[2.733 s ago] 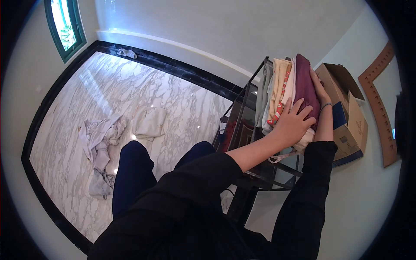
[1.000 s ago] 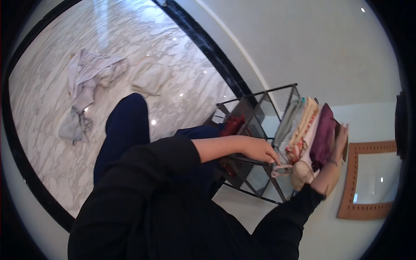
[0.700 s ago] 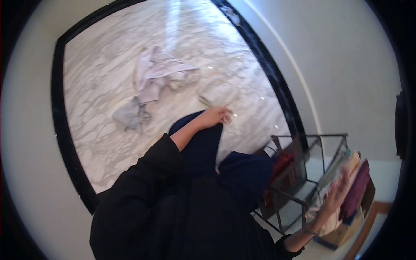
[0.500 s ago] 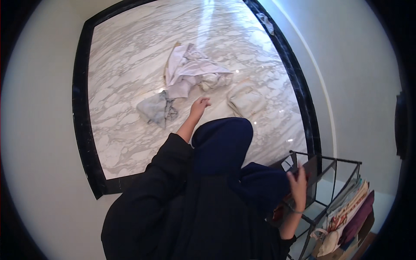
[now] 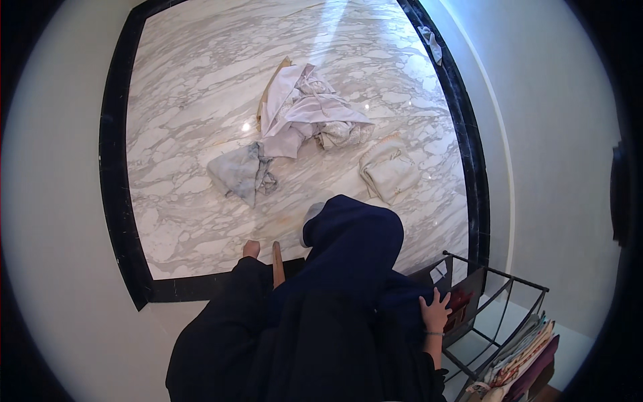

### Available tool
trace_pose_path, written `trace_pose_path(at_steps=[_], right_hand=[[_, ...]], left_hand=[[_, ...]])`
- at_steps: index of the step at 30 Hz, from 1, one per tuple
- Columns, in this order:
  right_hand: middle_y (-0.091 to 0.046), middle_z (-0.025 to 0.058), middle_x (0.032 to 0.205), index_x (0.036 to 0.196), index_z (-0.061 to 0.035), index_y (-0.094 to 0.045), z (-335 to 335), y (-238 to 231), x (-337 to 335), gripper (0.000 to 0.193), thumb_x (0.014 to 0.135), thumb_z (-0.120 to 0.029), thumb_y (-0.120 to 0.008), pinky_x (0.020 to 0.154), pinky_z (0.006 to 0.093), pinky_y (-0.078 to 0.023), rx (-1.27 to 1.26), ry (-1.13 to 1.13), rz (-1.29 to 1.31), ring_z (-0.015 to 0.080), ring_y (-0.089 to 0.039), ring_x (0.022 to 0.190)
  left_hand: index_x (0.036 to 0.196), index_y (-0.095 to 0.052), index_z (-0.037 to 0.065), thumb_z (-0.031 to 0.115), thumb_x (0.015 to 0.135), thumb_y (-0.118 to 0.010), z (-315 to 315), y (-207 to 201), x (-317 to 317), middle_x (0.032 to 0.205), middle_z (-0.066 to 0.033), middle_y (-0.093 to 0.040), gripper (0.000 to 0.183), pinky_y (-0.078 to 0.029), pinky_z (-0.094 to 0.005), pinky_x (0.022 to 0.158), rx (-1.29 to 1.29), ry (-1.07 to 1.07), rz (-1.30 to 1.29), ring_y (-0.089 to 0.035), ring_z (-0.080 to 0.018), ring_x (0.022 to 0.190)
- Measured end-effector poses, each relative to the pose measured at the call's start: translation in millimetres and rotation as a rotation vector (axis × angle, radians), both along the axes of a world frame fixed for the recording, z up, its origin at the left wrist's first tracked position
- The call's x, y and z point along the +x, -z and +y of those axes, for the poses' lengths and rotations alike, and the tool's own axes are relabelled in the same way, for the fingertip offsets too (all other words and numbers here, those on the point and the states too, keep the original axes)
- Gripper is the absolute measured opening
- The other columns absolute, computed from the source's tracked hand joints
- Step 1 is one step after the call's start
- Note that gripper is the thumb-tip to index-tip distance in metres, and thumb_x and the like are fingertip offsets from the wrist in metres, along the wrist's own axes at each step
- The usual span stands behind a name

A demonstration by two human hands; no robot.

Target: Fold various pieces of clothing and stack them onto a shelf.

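My right hand (image 5: 435, 311) rests with spread fingers on the navy fabric (image 5: 355, 234) draped over my lap, close beside the black metal rack (image 5: 482, 321); it holds nothing. My left arm is drawn in at the lower left, where some bare skin (image 5: 250, 250) shows at the end of a black sleeve; the fingers cannot be made out. A narrow brown shape (image 5: 277, 264) beside it is unclear. Ahead on the marble floor lie a grey folded cloth (image 5: 234, 169), a heap of pale pink cloth (image 5: 305, 110) and a cream folded cloth (image 5: 388, 167).
Folded fabrics (image 5: 519, 358) are stacked upright at the rack's near end. A small white cloth (image 5: 431, 44) lies on the black floor border at the far right. White walls (image 5: 60, 201) rise on both sides. A grey rounded thing (image 5: 312, 214) peeks out beside the navy fabric.
My left hand has pulled back from near the grey cloth toward my body. My right hand has shifted slightly left and down, onto the navy fabric. The cloths on the floor have stayed put.
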State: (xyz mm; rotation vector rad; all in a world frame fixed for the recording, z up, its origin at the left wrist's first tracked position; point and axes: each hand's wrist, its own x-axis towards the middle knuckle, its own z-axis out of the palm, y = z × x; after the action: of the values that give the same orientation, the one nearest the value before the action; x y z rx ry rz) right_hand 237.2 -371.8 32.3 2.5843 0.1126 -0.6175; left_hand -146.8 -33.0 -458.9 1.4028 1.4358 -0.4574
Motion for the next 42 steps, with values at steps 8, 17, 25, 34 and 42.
trace_pose_path(at_steps=[8,17,25,34,42], right_hand=[[-0.023,0.0128,0.154,0.141,-0.0283,-0.042,16,2,5,0.066,0.083,-0.055,-0.061,0.085,0.0549,-0.051,-0.107,-0.007,-0.014,0.0540,-0.040,0.120],[-0.027,0.0118,0.153,0.139,-0.0282,-0.044,12,16,8,0.065,0.081,-0.054,-0.062,0.088,0.0546,-0.050,-0.096,-0.040,0.019,0.0523,-0.042,0.119],[-0.030,0.0115,0.151,0.136,-0.0286,-0.046,17,23,10,0.060,0.082,-0.050,-0.063,0.090,0.0557,-0.048,-0.027,-0.077,0.050,0.0518,-0.041,0.121],[-0.029,0.0080,0.151,0.136,-0.0285,-0.047,23,30,10,0.059,0.083,-0.049,-0.064,0.092,0.0584,-0.046,0.012,-0.070,0.053,0.0507,-0.036,0.126],[-0.031,0.0049,0.151,0.133,-0.0272,-0.050,37,33,5,0.056,0.082,-0.045,-0.065,0.090,0.0688,-0.040,0.049,-0.077,0.001,0.0501,-0.028,0.133]], left_hand=[[0.129,-0.056,0.017,0.035,0.085,-0.053,66,50,53,0.134,-0.0249,-0.048,0.048,-0.032,-0.0458,0.108,0.142,-0.107,-0.016,-0.034,-0.0460,0.131],[0.134,-0.054,0.030,0.042,0.090,-0.052,176,-7,107,0.149,0.0019,-0.036,0.046,-0.021,-0.0662,0.103,-0.274,-1.033,-0.371,-0.029,-0.0261,0.137],[0.126,-0.060,0.013,0.030,0.089,-0.059,185,-2,96,0.135,-0.0060,-0.052,0.041,-0.036,-0.0530,0.101,-0.240,-1.226,-0.345,-0.046,-0.0275,0.125],[0.127,-0.055,0.008,0.028,0.095,-0.053,193,18,104,0.134,-0.0057,-0.051,0.038,-0.032,-0.0483,0.101,-0.187,-0.930,-0.395,-0.045,-0.0245,0.119],[0.117,-0.062,0.003,0.031,0.099,-0.048,166,-122,186,0.120,-0.0064,-0.061,0.036,-0.038,-0.0364,0.099,-0.244,-0.973,-0.960,-0.053,-0.0189,0.113]])
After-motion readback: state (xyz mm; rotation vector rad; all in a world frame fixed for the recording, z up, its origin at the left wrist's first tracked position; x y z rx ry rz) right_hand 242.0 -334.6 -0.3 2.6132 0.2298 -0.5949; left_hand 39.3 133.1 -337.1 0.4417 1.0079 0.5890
